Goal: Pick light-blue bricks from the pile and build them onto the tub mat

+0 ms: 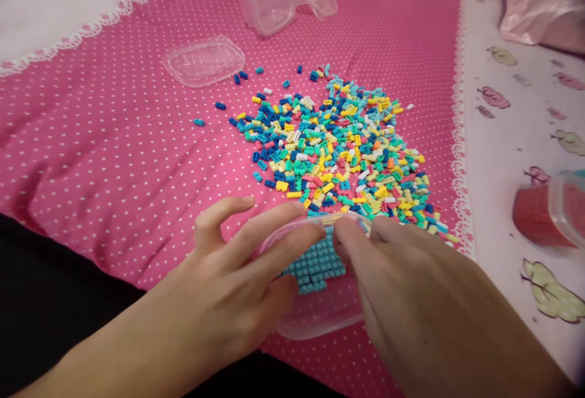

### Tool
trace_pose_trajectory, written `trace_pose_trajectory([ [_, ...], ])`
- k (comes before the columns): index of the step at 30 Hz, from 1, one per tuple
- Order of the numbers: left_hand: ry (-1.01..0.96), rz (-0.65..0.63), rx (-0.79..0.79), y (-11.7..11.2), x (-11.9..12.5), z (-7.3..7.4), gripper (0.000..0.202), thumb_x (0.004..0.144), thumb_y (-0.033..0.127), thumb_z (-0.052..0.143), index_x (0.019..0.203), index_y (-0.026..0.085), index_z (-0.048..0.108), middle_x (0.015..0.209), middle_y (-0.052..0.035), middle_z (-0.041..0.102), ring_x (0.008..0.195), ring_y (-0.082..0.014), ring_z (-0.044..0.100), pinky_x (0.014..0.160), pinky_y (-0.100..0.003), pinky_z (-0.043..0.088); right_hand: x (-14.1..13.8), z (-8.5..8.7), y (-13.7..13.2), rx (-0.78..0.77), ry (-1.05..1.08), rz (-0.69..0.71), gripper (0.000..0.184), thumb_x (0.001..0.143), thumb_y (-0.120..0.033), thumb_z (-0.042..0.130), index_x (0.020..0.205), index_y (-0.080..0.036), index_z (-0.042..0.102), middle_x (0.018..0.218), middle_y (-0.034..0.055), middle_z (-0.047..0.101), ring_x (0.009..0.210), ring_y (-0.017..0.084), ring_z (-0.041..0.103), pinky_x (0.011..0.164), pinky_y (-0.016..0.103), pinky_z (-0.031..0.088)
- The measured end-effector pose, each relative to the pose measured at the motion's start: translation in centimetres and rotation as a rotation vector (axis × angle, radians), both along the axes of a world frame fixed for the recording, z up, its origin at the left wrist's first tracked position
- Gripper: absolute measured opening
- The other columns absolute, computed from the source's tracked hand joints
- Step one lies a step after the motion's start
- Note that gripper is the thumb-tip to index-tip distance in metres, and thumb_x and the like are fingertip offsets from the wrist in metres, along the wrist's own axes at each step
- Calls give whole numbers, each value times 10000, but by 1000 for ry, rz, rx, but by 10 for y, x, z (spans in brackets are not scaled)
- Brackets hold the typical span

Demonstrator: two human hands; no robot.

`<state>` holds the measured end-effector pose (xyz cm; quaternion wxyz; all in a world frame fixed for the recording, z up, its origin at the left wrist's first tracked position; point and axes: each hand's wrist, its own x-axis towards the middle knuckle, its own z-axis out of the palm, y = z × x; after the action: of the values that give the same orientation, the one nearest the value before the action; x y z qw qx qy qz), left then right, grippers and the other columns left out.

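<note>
A wrinkled pink polka-dot cloth (137, 142) fills my view. Near six o'clock I see the studded turquoise panel (315, 264) within a clear plastic container's (320, 328) rim. The left hand (242, 270) arches at its nine, the right hand (388, 282) curls at three; I can't tell whether either grips. Small knobbly bricks (338, 148) heap toward one.

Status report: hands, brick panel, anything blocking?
Left hand, right hand at teal brick panel. Panel partly hidden by fingers, clear container beneath. Loose bricks heaped beyond.
</note>
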<state>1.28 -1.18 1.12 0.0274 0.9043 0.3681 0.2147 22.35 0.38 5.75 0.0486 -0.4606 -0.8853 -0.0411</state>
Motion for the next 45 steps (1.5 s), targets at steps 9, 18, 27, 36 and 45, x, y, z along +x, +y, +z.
trace_pose_trajectory([
  [9,-8,-29,-28,0,-2,0,256,1019,182,572,883,279,766,1456,71,661,1473,-191,427,1309,-418,133,6,-1,-2,-20,-10,-9,317,762,-7,430,877,-197,657,627,32,657,564,239,649,569,367,415],
  [18,-25,-37,-43,0,-1,-1,326,1048,163,502,868,248,760,1462,55,657,1468,-196,421,1309,-415,121,4,-1,-5,-8,-20,58,325,746,-21,449,916,-170,683,678,61,698,608,246,625,619,387,376],
  [27,-30,-36,-31,1,0,-1,325,1048,182,511,828,256,738,1449,58,655,1470,-189,413,1309,-412,113,6,-2,-4,-68,20,124,331,737,-27,438,909,-223,640,699,29,688,671,238,590,676,388,344],
  [36,-43,-66,-65,3,-1,-3,270,1061,269,533,948,301,776,1513,40,584,1459,-223,401,1285,-419,142,6,-3,-5,-149,128,211,312,780,-48,462,998,-197,629,724,-6,699,741,204,631,821,355,380],
  [45,-27,-71,-79,3,0,-3,388,1106,284,419,995,324,789,1489,21,586,1458,-213,378,1272,-421,135,7,-7,-5,-245,155,162,235,779,-54,477,853,-261,561,686,-22,651,683,207,564,748,344,353],
])
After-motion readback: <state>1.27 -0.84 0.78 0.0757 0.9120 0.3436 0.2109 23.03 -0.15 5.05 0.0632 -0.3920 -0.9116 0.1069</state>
